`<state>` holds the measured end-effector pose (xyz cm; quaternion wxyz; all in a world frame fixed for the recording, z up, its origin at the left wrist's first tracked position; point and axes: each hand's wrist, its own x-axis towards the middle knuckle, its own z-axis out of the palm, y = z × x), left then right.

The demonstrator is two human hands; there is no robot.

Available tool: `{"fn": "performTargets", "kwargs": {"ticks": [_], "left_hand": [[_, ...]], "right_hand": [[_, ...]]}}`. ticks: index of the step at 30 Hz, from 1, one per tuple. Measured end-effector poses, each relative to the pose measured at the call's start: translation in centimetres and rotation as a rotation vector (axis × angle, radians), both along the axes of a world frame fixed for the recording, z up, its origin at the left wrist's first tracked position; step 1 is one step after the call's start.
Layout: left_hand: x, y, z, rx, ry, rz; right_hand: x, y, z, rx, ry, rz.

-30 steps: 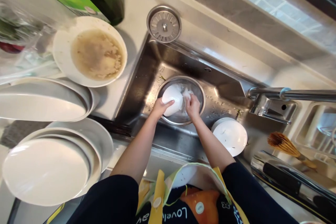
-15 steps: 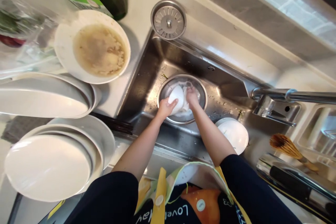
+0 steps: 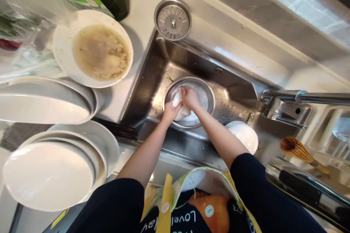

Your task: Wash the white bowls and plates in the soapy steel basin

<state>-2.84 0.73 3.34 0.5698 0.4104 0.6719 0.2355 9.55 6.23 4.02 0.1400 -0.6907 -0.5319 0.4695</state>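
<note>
Both my hands are down in a steel basin [image 3: 208, 96] that sits in the sink [image 3: 153, 76]. My left hand [image 3: 170, 110] grips a small white bowl [image 3: 177, 99] from below. My right hand [image 3: 189, 97] lies over the bowl, fingers curled and pressing a white cloth [image 3: 187, 113] against it. Most of the bowl is hidden by the two hands.
A white bowl [image 3: 244, 136] sits upturned in the sink to the right, below the tap [image 3: 300, 97]. A dirty plate with brownish leftovers [image 3: 93, 52], stacked white plates [image 3: 54, 174] and oval dishes [image 3: 43, 100] fill the left counter. A sink strainer [image 3: 172, 19] lies behind; a bamboo whisk [image 3: 298, 151] at right.
My right hand has slid left across the bowl, from its right side to over its top. The bowl has turned and is now more covered.
</note>
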Motion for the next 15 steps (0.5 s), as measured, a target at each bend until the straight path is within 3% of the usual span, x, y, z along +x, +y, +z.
{"fn": "performTargets", "kwargs": {"ticks": [2,3,8,10,12,15], "left_hand": [[0.1,-0.2,-0.1,-0.043,-0.030,0.006],[0.1,-0.3,-0.2,-0.054,-0.047,0.004],[-0.1,0.0,-0.5,-0.042,-0.064,0.021],[0.1,0.1,-0.3,-0.071,-0.097,0.060],[0.5,0.1,0.2,-0.118,-0.158,0.094],[1.1,0.1,1.1,-0.192,-0.283,0.120]], "right_hand": [[1.0,0.9,-1.0,-0.190,-0.079,-0.074],[1.1,0.8,-1.1,-0.210,-0.086,-0.090],[-0.9,-1.9,0.8,0.201,0.129,0.079],[-1.4,-2.1,0.8,0.196,0.132,0.070],[-0.5,-1.5,-0.2,0.052,0.104,-0.057],[2.5,-0.5,-2.9,-0.206,0.255,-0.442]]}}
